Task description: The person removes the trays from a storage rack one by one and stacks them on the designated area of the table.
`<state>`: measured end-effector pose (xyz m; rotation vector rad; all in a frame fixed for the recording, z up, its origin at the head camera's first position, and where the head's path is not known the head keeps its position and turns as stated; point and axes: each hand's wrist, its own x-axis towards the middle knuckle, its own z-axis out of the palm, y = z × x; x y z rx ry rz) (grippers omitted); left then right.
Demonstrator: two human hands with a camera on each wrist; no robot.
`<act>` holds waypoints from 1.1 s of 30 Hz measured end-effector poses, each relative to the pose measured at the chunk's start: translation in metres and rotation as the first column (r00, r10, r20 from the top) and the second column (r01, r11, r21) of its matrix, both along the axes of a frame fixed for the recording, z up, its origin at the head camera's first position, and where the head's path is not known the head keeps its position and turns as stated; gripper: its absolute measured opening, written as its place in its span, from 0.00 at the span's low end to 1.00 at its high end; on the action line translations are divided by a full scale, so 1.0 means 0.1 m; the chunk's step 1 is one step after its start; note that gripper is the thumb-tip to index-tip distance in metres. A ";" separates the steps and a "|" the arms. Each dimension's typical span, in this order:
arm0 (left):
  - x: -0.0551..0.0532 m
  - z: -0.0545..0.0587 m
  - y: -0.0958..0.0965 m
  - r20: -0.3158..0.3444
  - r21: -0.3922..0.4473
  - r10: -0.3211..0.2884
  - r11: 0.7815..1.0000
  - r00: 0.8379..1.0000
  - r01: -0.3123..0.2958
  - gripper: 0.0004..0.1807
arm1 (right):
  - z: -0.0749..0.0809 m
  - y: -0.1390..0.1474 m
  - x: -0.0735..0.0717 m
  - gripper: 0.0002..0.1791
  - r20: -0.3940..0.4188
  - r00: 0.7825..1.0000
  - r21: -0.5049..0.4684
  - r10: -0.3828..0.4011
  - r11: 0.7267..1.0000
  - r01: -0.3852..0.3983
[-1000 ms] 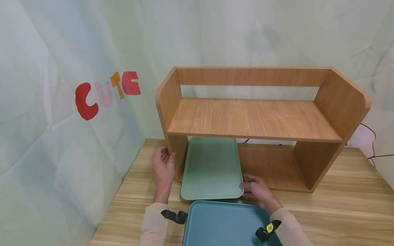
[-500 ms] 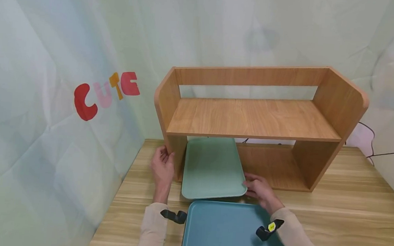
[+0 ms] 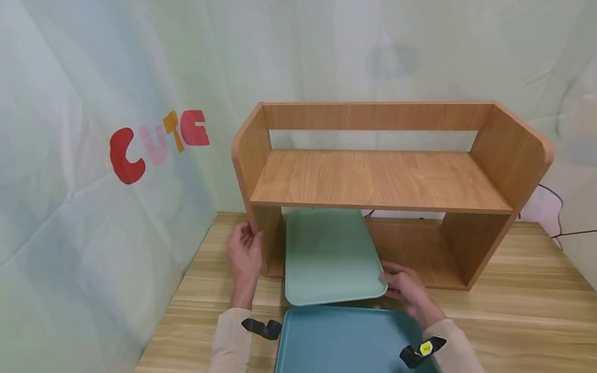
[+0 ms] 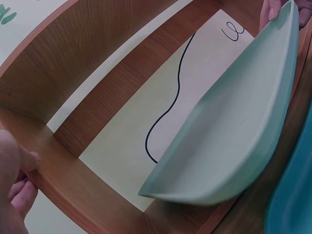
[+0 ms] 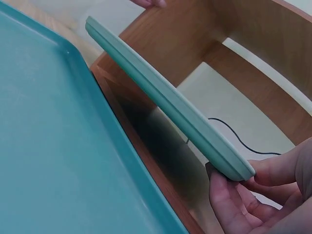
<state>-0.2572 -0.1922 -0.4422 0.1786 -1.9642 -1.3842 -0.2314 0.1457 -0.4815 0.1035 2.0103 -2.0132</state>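
A light-green tray (image 3: 332,258) sits partly inside the lower left of a wooden shelf (image 3: 382,178), its front end sticking out. My right hand (image 3: 408,291) pinches the tray's front right corner, thumb (image 5: 275,169) on top and fingers curled beneath, as the right wrist view shows. In that view the tray is tilted, with a dark gap under it. My left hand (image 3: 245,258) grips the front edge of the shelf's left side panel (image 4: 53,170). The tray's far end is hidden under the upper board.
A larger blue tray (image 3: 349,357) lies on the wood-grain table (image 3: 544,319) just in front of the green tray, below my right forearm. A printed cloth backdrop (image 3: 118,243) hangs behind and to the left. The shelf's right side panel (image 3: 508,161) stands beyond my right hand.
My right hand has shifted right with the green tray's front corner, so the tray now sits farther from the left panel and slightly turned. My left hand keeps its grip on the panel.
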 end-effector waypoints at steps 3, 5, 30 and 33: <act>0.00 -0.01 0.00 -0.004 0.005 -0.002 1.000 1.000 0.002 0.12 | 0.00 0.07 0.02 0.29 0.002 1.000 0.012 -0.008 1.000 0.008; 0.00 -0.01 -0.01 0.000 0.002 0.000 1.000 1.000 0.000 0.12 | 0.00 0.12 0.03 0.28 0.003 1.000 0.022 -0.016 1.000 0.016; -0.01 -0.02 -0.02 -0.015 -0.001 -0.014 1.000 1.000 0.014 0.12 | 0.04 0.52 0.24 0.30 0.003 0.999 0.026 -0.037 0.999 0.037; -0.01 -0.03 -0.02 -0.012 -0.005 -0.013 1.000 1.000 0.013 0.12 | 0.03 0.56 0.26 0.29 -0.003 0.999 0.048 -0.040 0.998 0.040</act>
